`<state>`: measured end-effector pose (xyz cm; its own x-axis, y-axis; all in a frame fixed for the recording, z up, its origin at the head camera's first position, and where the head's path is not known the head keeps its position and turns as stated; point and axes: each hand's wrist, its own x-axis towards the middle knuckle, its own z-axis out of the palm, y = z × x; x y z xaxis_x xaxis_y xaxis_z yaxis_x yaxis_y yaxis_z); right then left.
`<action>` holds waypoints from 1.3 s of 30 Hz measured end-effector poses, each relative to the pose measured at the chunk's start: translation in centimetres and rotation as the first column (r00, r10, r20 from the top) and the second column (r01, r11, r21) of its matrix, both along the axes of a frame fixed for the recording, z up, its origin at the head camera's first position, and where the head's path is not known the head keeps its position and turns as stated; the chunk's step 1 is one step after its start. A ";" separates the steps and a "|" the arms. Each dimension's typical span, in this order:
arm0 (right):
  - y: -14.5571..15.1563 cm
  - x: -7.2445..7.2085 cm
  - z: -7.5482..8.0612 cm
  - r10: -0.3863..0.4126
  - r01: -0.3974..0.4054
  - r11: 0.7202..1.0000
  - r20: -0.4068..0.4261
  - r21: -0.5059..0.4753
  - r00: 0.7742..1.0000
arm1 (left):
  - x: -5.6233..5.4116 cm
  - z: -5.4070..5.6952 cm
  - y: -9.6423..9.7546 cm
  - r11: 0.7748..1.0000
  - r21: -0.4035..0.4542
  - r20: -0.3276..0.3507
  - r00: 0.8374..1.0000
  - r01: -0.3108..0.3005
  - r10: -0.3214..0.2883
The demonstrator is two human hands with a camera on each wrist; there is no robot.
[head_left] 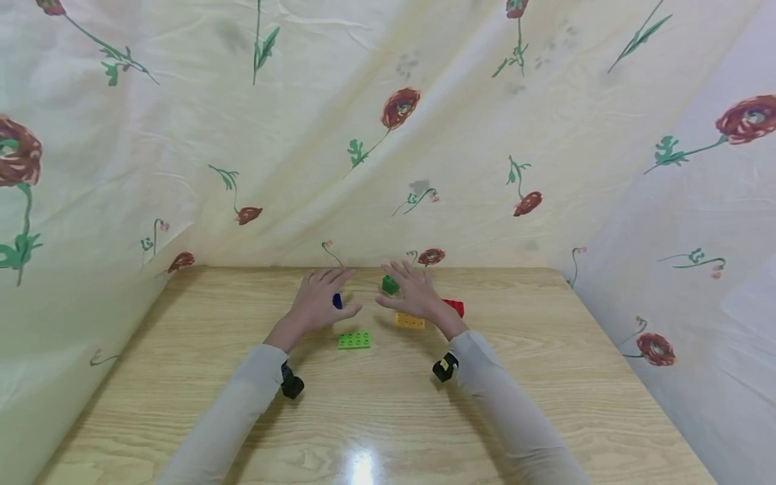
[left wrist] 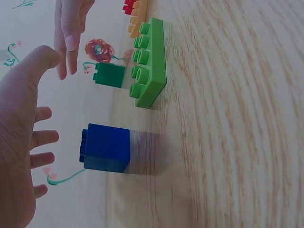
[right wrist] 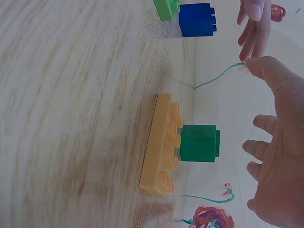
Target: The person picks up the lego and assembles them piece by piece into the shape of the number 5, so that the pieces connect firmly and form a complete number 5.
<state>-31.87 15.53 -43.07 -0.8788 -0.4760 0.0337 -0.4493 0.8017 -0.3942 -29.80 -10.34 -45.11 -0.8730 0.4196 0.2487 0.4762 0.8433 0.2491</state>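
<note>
"What sits nearest?"

"My pale sleeves (head_left: 230, 411), reaching across a wood-grain table (head_left: 364, 424), with a black device (head_left: 292, 385) at my left wrist and a matching one (head_left: 444, 368) at my right."

"And past those?"

"A light green brick (head_left: 354, 341), studs up, lying between the sleeves. Slightly farther, beside my right wrist, an orange brick (head_left: 410, 321); across that wrist, a red brick (head_left: 456, 308), partly hidden by it."

"Your hands?"

"Both raised, fingers extended and apart, thumbs held out toward each other. My left hand (head_left: 315, 303) hovers by a blue block (head_left: 337, 301), covering part of it from above. A dark green block (head_left: 389, 285) shows between the thumb and forefinger of my right hand (head_left: 415, 296)."

"What stands in the way?"

"Seen from my right wrist, the orange brick, in front of the dark green block."

"And behind?"

"A pale cloth (head_left: 303, 168) printed with red flowers, beyond the table's far edge."
</note>
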 end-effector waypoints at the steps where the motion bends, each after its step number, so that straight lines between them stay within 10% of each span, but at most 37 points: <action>1: 0.1 -0.1 0.0 0.002 -0.002 1.000 0.003 -0.003 1.000 | 0.1 0.0 0.0 1.000 0.009 -0.005 1.000 0.004 -0.004; 22: 1.2 -1.5 -0.7 0.044 -0.047 0.992 -0.028 -0.121 0.999 | 2.0 -0.6 -0.6 0.970 0.170 -0.078 0.984 0.171 -0.160; 39: 2.0 -3.2 -2.5 0.009 0.017 0.943 0.076 -0.333 0.997 | 3.1 -1.9 -0.8 0.957 0.163 0.036 0.968 0.239 -0.248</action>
